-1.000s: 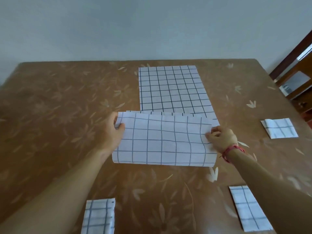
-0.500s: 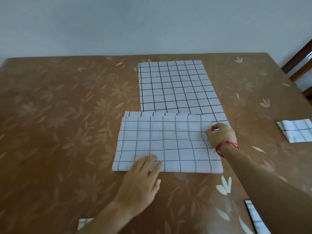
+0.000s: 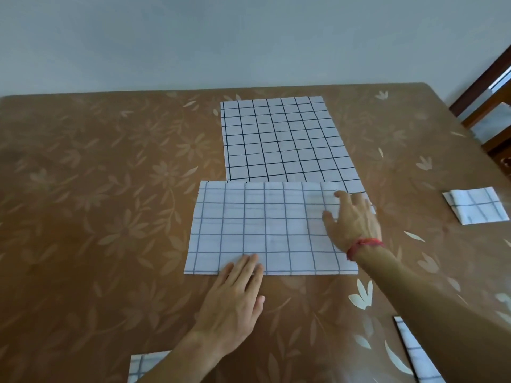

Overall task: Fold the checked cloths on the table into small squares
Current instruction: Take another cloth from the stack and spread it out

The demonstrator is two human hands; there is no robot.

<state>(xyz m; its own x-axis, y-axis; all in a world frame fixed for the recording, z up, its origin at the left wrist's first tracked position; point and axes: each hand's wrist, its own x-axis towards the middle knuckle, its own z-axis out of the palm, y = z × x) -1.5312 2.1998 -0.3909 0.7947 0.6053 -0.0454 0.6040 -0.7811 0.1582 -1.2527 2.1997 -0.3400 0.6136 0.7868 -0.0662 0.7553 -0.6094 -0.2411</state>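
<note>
- Brown flowered counter [image 3: 96, 203] against a pale wall [image 3: 249, 37]; chair [image 3: 486, 87] at far right.
- Done, by my reckoning: one folded square [image 3: 475, 205] sits on the right. The near-left piece [image 3: 146, 366] and near-right piece [image 3: 414, 355], both checked and cut off by the frame, look folded too.
- In hand: the middle cloth [image 3: 262, 230] lies doubled into a wide rectangle in front of me.
- My left hand [image 3: 235, 299] lies flat, fingers straight, tips on its near edge. My right hand [image 3: 351, 219] presses its right end, fingers spread. Neither grips.
- Left to do: further folds to bring this one down to a square, then the open cloth [image 3: 282, 139], flat and touching its far edge.
</note>
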